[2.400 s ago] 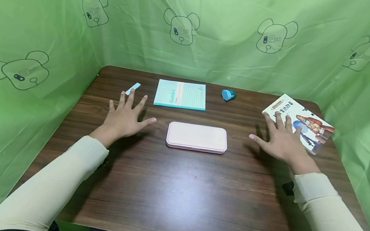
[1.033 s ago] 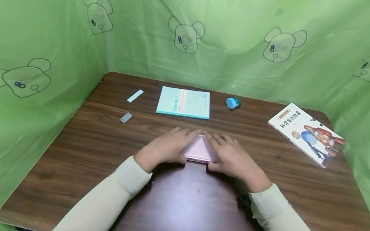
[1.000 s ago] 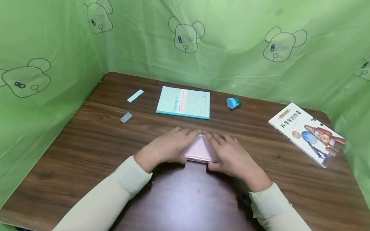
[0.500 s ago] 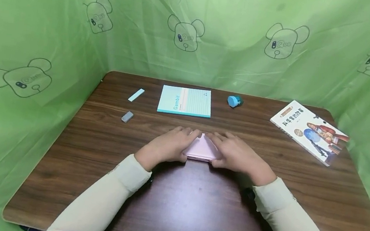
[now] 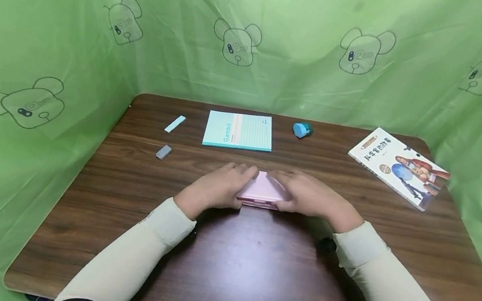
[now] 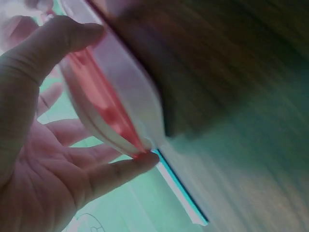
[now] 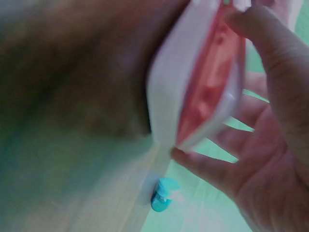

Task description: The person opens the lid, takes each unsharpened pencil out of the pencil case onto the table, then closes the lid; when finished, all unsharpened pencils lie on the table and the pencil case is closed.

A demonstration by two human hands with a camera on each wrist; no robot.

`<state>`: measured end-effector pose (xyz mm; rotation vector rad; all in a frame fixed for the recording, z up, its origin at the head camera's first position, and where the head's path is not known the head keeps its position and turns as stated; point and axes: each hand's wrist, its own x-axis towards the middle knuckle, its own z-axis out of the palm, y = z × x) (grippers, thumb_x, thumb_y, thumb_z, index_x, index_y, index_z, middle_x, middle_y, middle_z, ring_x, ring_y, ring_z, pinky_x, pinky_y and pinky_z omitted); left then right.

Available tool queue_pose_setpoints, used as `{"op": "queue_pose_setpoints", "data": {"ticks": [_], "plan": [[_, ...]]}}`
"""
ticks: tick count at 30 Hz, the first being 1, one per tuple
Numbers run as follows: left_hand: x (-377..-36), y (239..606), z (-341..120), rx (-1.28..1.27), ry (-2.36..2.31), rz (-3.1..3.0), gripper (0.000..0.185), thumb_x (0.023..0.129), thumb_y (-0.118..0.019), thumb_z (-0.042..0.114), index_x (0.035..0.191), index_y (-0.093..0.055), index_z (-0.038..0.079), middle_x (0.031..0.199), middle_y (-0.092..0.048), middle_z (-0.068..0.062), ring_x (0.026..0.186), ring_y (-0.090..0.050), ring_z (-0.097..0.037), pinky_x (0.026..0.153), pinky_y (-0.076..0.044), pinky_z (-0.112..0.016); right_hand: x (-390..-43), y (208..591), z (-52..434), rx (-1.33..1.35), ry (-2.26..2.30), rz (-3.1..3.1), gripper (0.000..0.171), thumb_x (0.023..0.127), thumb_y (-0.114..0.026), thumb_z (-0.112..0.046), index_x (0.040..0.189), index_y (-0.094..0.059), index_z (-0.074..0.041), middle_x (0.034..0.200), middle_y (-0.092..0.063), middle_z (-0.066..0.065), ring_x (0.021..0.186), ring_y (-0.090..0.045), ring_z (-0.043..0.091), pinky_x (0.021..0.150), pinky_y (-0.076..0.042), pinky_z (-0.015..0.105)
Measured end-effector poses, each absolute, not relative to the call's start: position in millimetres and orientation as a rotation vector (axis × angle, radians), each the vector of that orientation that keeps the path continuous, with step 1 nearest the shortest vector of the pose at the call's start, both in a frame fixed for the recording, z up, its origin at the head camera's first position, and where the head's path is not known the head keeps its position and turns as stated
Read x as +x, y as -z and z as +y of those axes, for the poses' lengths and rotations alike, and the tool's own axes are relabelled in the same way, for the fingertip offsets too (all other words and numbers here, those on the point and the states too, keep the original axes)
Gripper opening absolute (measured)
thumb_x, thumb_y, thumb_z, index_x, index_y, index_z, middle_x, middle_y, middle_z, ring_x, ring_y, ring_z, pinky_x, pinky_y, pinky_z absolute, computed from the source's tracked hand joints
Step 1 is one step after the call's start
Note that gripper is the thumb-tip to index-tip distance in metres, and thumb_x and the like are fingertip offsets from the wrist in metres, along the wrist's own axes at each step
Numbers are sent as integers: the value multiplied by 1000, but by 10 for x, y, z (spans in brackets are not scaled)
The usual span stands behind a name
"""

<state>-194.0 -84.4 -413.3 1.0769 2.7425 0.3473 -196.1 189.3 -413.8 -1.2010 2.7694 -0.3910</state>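
Pink case point(image 5: 261, 191) sits at mid-table point(image 5: 226, 269), its lid raised a crack; both wrist views show a narrow gap with a pink-red interior. Left hand point(image 5: 217, 190) grips the case's left end, thumb on the near edge, fingers curled over the far edge. Right hand point(image 5: 309, 196) grips the right end the same way. Behind the case: teal notebook point(image 5: 238, 130), centre rear; blue round object point(image 5: 301, 129) to its right; illustrated book point(image 5: 398, 166) far right; pale blue strip point(image 5: 174, 124) and small grey block point(image 5: 163, 152) to the left. Green sheet point(image 5: 255, 37) surrounds the table.
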Motion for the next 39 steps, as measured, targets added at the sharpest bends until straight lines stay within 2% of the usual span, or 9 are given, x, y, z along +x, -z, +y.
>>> {"op": "queue_pose_setpoints", "data": {"ticks": [4, 7, 12, 14, 19, 21, 26, 30, 39], "plan": [[-1976, 4149, -888, 1056, -430, 2732, 83, 89, -96, 20, 155, -47, 13, 148, -68, -14, 137, -65, -36, 121, -52, -52, -2024, 4068, 1963, -1111, 539, 2669, 66, 100, -83, -33, 157, -61, -5, 140, -75, 16, 112, -73, 25, 98, -62, 48], [-1959, 4170, -975, 969, -513, 2729, 106, 87, -99, 31, 170, -35, 16, 167, -54, -17, 157, -50, -39, 131, -40, -61, -2063, 4043, 2025, -1025, 683, 2624, 58, 103, -81, -32, 155, -64, -10, 132, -78, 9, 104, -71, 19, 96, -61, 46], [-1867, 4156, -1212, 735, -634, 2791, 122, 91, -92, 52, 179, -16, 14, 182, -32, -18, 170, -29, -43, 136, -26, -69, -2094, 4058, 2132, -885, 904, 2638, 51, 107, -78, -36, 150, -69, -12, 140, -78, 5, 124, -75, 24, 110, -59, 54], [-1845, 4159, -1290, 640, -642, 2822, 119, 93, -88, 57, 178, -20, 9, 180, -37, -19, 168, -33, -44, 135, -28, -69, -2107, 4083, 2161, -824, 979, 2653, 46, 109, -75, -34, 149, -70, -12, 143, -77, 6, 129, -73, 25, 111, -58, 54], [-1875, 4218, -1333, 554, -592, 2850, 98, 90, -86, 67, 156, -52, 2, 147, -66, -16, 150, -54, -47, 125, -34, -80, -2177, 4111, 2201, -641, 1131, 2718, 40, 113, -67, -27, 149, -69, -11, 137, -78, 10, 115, -75, 25, 99, -61, 48], [-1900, 4238, -1313, 566, -582, 2846, 96, 89, -88, 67, 152, -55, 3, 143, -68, -15, 149, -54, -49, 124, -34, -83, -2223, 4109, 2210, -553, 1176, 2751, 39, 114, -65, -28, 149, -69, -11, 132, -79, 12, 112, -74, 26, 96, -60, 47], [-1934, 4240, -1271, 545, -542, 2823, 109, 86, -91, 63, 165, -46, 3, 163, -59, -16, 159, -46, -48, 127, -32, -81, -2359, 4126, 2215, -376, 1242, 2785, 41, 117, -58, -32, 151, -67, -10, 134, -78, 15, 120, -68, 30, 104, -55, 50], [-1963, 4219, -1247, 544, -527, 2817, 99, 85, -94, 59, 158, -56, 4, 157, -65, -14, 152, -56, -41, 125, -35, -80, -2496, 4165, 2236, -262, 1279, 2768, 44, 118, -56, -34, 152, -66, -7, 143, -73, 18, 130, -66, 32, 110, -53, 51], [-2000, 4168, -1199, 547, -458, 2801, 84, 85, -96, 56, 143, -65, 5, 137, -74, -11, 129, -71, -33, 123, -45, -71, -2674, 4313, 2375, -102, 1344, 2679, 46, 118, -57, -29, 155, -59, -1, 143, -69, 27, 119, -73, 41, 89, -66, 43]]}}
